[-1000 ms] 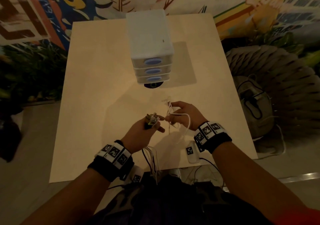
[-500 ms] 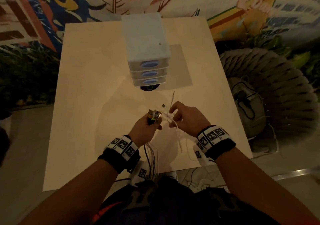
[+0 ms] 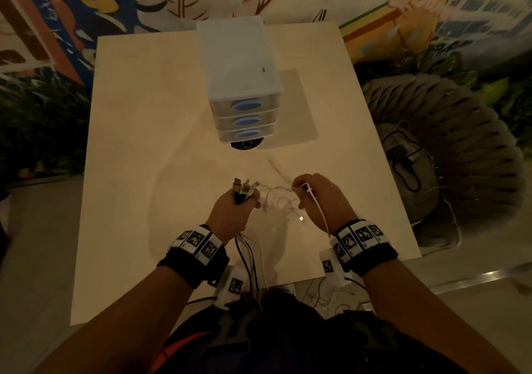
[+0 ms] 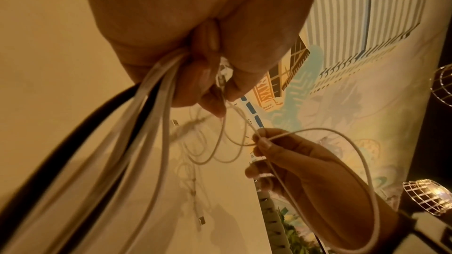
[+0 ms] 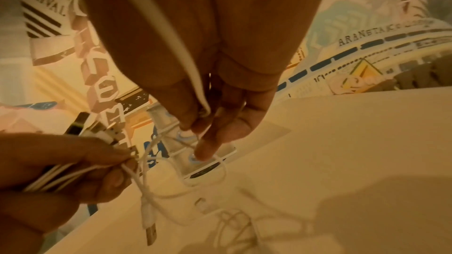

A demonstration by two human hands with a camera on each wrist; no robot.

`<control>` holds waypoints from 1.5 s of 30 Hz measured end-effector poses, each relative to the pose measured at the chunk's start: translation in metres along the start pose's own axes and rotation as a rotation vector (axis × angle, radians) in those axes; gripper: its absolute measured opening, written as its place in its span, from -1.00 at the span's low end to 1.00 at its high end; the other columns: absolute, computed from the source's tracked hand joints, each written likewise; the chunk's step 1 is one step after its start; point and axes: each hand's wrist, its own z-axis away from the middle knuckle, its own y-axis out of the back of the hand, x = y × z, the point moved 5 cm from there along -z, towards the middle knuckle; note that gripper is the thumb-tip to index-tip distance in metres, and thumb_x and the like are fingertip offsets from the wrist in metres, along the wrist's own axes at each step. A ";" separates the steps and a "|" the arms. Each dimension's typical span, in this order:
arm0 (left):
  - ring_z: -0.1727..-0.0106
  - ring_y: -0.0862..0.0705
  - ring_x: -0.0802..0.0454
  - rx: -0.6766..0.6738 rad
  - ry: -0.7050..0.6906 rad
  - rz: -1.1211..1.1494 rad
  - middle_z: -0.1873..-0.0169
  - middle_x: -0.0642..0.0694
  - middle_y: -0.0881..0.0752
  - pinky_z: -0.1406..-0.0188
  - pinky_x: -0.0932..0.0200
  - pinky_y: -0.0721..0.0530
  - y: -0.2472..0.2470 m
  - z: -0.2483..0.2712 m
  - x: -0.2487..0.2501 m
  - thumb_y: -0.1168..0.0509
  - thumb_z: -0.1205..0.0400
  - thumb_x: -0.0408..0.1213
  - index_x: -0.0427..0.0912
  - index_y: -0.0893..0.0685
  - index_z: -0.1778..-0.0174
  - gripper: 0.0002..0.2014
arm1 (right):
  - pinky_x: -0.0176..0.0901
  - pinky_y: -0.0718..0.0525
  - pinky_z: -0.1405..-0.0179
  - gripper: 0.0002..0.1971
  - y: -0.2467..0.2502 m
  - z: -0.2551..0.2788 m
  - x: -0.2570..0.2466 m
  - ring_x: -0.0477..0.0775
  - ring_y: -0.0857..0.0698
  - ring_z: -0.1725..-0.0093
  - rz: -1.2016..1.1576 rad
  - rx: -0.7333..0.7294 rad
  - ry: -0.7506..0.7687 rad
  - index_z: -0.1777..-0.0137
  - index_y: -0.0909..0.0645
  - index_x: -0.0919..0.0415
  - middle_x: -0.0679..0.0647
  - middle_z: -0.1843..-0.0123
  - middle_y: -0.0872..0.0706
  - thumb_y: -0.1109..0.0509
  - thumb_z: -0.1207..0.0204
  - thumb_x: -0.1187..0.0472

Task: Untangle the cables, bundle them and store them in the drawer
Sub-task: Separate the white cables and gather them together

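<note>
At twelve o'clock on the table [image 3: 121,172], the drawer unit [image 3: 239,85] stands with all three drawers closed, their contents unreadable. At six o'clock, above the near table edge, the left hand [image 3: 230,215] clamps the cables [image 3: 247,261] while the right hand [image 3: 319,200] pinches one white cable [image 4: 354,142].

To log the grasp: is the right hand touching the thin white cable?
Touching. The left wrist view shows the right hand pinching the thin white cable between its fingertips.

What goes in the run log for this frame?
untangling | left hand grips cables | right hand pinches white cable | drawers shut
</note>
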 end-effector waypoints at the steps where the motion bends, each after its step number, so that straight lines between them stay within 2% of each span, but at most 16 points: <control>1: 0.60 -0.44 0.01 0.002 0.015 0.007 0.70 0.06 -0.51 0.39 0.06 -0.49 0.002 0.000 -0.001 -0.29 -0.75 -0.05 -0.21 -0.80 0.14 -0.67 | -0.06 -0.65 -0.02 -0.89 0.002 0.001 0.002 0.05 -0.70 0.12 -0.043 0.027 -0.025 -0.11 -0.63 0.05 0.03 -0.01 -0.65 -0.28 -0.73 0.19; 5: 0.53 -0.47 -0.02 0.001 0.034 0.029 0.73 0.23 -0.55 0.41 0.13 -0.53 0.006 0.001 -0.002 -0.26 -0.77 -0.04 -0.26 -0.79 0.02 -0.65 | -0.07 -0.59 0.07 -0.89 0.012 0.002 0.001 0.04 -0.64 0.15 -0.160 0.106 -0.073 -0.11 -0.55 0.14 0.08 0.11 -0.67 -0.19 -0.78 0.20; 7: 0.56 -0.47 0.03 -0.005 0.047 0.020 0.72 0.26 -0.57 0.45 0.16 -0.53 0.007 0.000 -0.002 -0.25 -0.77 -0.04 -0.27 -0.78 -0.03 -0.65 | -0.24 -0.53 0.19 -0.86 0.017 0.002 -0.001 -0.13 -0.58 0.27 -0.215 0.139 -0.067 -0.13 -0.53 0.15 0.06 0.20 -0.65 -0.16 -0.80 0.15; 10: 0.65 -0.44 0.15 0.000 0.081 0.003 0.70 0.22 -0.60 0.49 0.20 -0.53 0.009 -0.004 -0.005 -0.25 -0.78 -0.05 -0.26 -0.75 -0.10 -0.67 | -0.53 -0.48 0.21 -0.84 0.025 -0.001 -0.004 -0.37 -0.61 0.23 -0.271 0.184 -0.040 -0.11 -0.55 0.15 -0.11 0.16 -0.67 -0.15 -0.82 0.15; 12: 0.56 -0.49 0.09 0.016 0.096 0.022 0.46 0.17 -0.74 0.45 0.17 -0.57 0.012 -0.005 -0.008 -0.24 -0.78 -0.06 -0.18 -0.69 -0.18 -0.73 | -0.34 -0.52 0.25 -0.84 0.028 -0.004 -0.006 -0.21 -0.64 0.23 -0.280 0.181 -0.015 -0.09 -0.55 0.08 -0.07 0.15 -0.70 -0.14 -0.83 0.13; 14: 0.47 -0.52 -0.02 0.056 0.110 0.028 0.26 0.02 -0.76 0.44 0.14 -0.59 0.016 -0.004 -0.009 -0.22 -0.79 -0.06 -0.10 -0.62 -0.17 -0.79 | -0.10 -0.57 0.19 -0.86 0.031 -0.006 -0.008 0.07 -0.65 0.20 -0.272 0.162 0.003 -0.10 -0.53 -0.02 0.19 0.11 -0.74 -0.14 -0.82 0.08; 17: 0.44 -0.54 -0.06 0.153 0.112 0.040 0.35 -0.13 -0.62 0.31 -0.01 -0.70 0.022 0.001 -0.009 -0.30 -0.74 -0.04 -0.20 -0.66 -0.10 -0.73 | -0.01 -0.60 0.15 -0.88 0.034 -0.006 -0.012 0.20 -0.67 0.20 -0.241 0.134 0.012 -0.09 -0.52 -0.12 0.27 0.05 -0.76 -0.15 -0.81 0.03; 22: 0.65 -0.42 0.17 0.111 -0.122 0.229 0.31 0.04 -0.66 0.62 0.24 -0.49 0.018 0.014 0.014 -0.42 -0.68 -0.18 -0.03 -0.71 -0.24 -0.78 | -0.24 -0.46 0.42 -0.86 0.028 -0.002 -0.019 -0.16 -0.46 0.48 -0.261 0.061 0.027 -0.05 -0.56 -0.08 0.03 0.24 -0.71 -0.19 -0.79 0.12; 24: 0.67 -0.37 0.22 0.066 -0.198 0.222 0.37 0.14 -0.65 0.61 0.27 -0.45 0.015 0.017 0.024 -0.41 -0.70 -0.21 0.03 -0.72 -0.26 -0.78 | -0.22 -0.47 0.39 -0.86 0.023 -0.001 -0.022 -0.16 -0.49 0.45 -0.266 0.021 0.039 -0.04 -0.57 -0.08 -0.02 0.28 -0.71 -0.21 -0.78 0.13; 26: 0.63 -0.45 0.30 0.066 -0.228 0.138 0.45 0.06 -0.68 0.44 0.31 -0.49 0.013 0.017 0.029 -0.39 -0.71 -0.16 0.01 -0.77 -0.17 -0.85 | -0.33 -0.43 0.41 -0.88 0.022 0.000 -0.026 -0.19 -0.53 0.44 -0.264 -0.010 0.054 -0.06 -0.59 -0.02 -0.19 0.34 -0.68 -0.22 -0.77 0.15; 29: 0.62 -0.49 0.30 0.083 -0.181 0.125 0.55 0.03 -0.61 0.33 0.17 -0.48 0.014 0.017 0.029 -0.38 -0.71 -0.10 0.03 -0.75 0.19 -0.83 | -0.40 -0.40 0.41 -0.88 0.022 0.000 -0.030 -0.23 -0.55 0.44 -0.254 -0.030 0.054 -0.07 -0.59 0.04 -0.24 0.38 -0.66 -0.22 -0.77 0.13; 33: 0.59 -0.55 0.27 0.083 -0.140 0.236 0.40 -0.02 -0.68 0.20 -0.01 -0.49 0.014 0.024 0.029 -0.38 -0.72 -0.21 -0.29 -0.75 0.10 -0.79 | -0.11 -0.51 0.32 -0.91 0.022 -0.001 -0.028 -0.07 -0.55 0.40 -0.216 -0.039 0.072 -0.04 -0.57 -0.04 0.11 0.34 -0.67 -0.24 -0.75 0.07; 36: 0.40 -0.60 -0.03 0.088 -0.147 0.254 0.30 0.03 -0.71 0.02 -0.35 -0.57 0.014 0.031 0.032 -0.36 -0.73 -0.19 -0.40 -0.72 0.15 -0.70 | -0.06 -0.49 0.35 -0.96 0.019 0.000 -0.027 -0.06 -0.50 0.44 -0.192 -0.078 0.082 -0.02 -0.58 -0.07 0.13 0.39 -0.61 -0.31 -0.72 0.08; 40: 0.57 -0.48 0.26 0.126 -0.117 0.309 0.23 0.03 -0.79 0.32 0.10 -0.48 0.015 0.029 0.028 -0.35 -0.73 -0.15 -0.22 -0.75 -0.12 -0.79 | -0.44 -0.57 0.17 -0.85 0.016 0.006 -0.023 -0.22 -0.69 0.15 -0.175 -0.072 0.148 -0.13 -0.67 -0.19 -0.15 0.15 -0.77 -0.38 -0.67 0.11; 43: 0.53 -0.39 0.02 0.110 -0.110 0.297 0.36 0.23 -0.76 0.45 0.03 -0.48 0.017 0.030 0.025 -0.31 -0.75 -0.08 -0.10 -0.79 -0.13 -0.78 | -0.44 -0.55 0.08 -0.76 0.012 0.011 -0.016 -0.34 -0.63 0.12 -0.038 -0.078 0.254 -0.25 -0.77 -0.15 -0.21 0.07 -0.79 -0.41 -0.64 0.03; 45: 0.52 -0.42 -0.01 0.113 -0.128 0.290 0.27 0.27 -0.78 0.47 0.04 -0.55 0.017 0.031 0.026 -0.28 -0.77 -0.08 -0.11 -0.80 -0.12 -0.76 | -0.32 -0.63 0.03 -0.74 0.011 0.012 -0.008 -0.30 -0.66 0.09 -0.005 -0.085 0.228 -0.24 -0.80 -0.15 -0.19 -0.02 -0.85 -0.42 -0.62 -0.07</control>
